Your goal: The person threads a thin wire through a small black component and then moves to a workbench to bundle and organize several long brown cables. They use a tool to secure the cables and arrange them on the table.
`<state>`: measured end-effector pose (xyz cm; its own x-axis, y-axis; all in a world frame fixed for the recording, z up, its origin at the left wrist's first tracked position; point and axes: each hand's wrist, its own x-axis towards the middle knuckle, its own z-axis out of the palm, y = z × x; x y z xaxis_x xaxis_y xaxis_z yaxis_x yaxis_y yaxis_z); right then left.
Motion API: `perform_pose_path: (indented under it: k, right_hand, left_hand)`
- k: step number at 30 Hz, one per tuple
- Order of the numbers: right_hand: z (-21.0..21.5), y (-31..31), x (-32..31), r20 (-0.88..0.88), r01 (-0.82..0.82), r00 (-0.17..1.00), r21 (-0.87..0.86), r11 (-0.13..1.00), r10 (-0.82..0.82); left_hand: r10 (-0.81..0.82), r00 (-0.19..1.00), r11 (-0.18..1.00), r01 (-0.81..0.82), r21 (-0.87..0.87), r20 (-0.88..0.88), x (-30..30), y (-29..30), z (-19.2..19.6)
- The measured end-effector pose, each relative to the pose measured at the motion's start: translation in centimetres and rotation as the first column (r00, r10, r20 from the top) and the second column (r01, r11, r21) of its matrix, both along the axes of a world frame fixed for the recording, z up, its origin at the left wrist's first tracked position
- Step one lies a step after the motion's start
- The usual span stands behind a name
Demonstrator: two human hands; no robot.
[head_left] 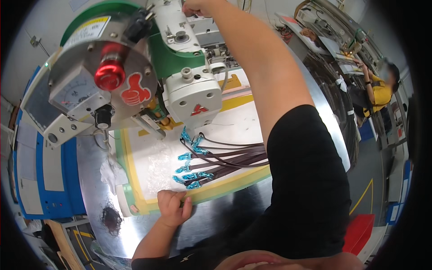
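My left hand (173,208) rests at the near edge of the white work board (150,168), its fingers loosely curled with nothing visible in them. Just beyond it lies a bundle of dark brown narrow straps (225,164). Their ends carry small pieces of hardware wrapped in shiny blue film (184,169). My right arm stretches far forward over the board. At its end my right hand (198,7) is closed at the top of the white-and-green sewing machine (191,96); what its fingers grip is hidden. The machine's head overhangs the far side of the straps.
A round control housing with a red push button (110,75) and a dial juts out at left. A tangle of dark thread (110,219) lies on the metal table (96,189). A blue cabinet (54,171) stands left. Another person in yellow (381,93) works at far right.
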<state>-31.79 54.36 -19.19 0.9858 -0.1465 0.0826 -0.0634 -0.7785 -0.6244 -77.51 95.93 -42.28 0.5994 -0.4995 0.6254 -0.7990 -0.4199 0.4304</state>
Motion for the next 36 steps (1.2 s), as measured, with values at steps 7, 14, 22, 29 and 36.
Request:
perform_pose_path:
  k: [7,14,22,29,36]
  right_hand:
    - [2.3,-1.0,-12.5,0.301,-0.452,0.891,0.502,0.737,0.341]
    - [1.0,7.9,-43.1,0.309,-0.825,0.476,-0.166,0.54,0.823]
    - [1.5,13.5,-55.2,0.164,-0.996,-0.092,-0.012,-0.092,0.982]
    - [0.3,10.8,-51.4,0.562,-0.752,0.491,-0.112,0.649,0.666]
    - [-0.1,9.8,-52.2,0.592,-0.73,0.379,-0.28,0.623,0.711]
  left_hand:
    - [-0.015,0.999,1.0,0.016,-0.009,0.034,0.4,-0.7,-0.8]
    - [0.025,0.994,0.994,-0.013,-0.11,0.105,-0.8,-1.8,3.6]
    - [-0.488,0.838,0.873,0.471,0.127,0.245,1.0,-8.9,17.2]
    - [-0.978,0.201,0.21,0.945,-0.251,-0.061,-7.5,-5.0,22.7]
    - [-0.901,0.266,-0.046,0.728,-0.684,0.344,-6.4,-2.6,23.4]
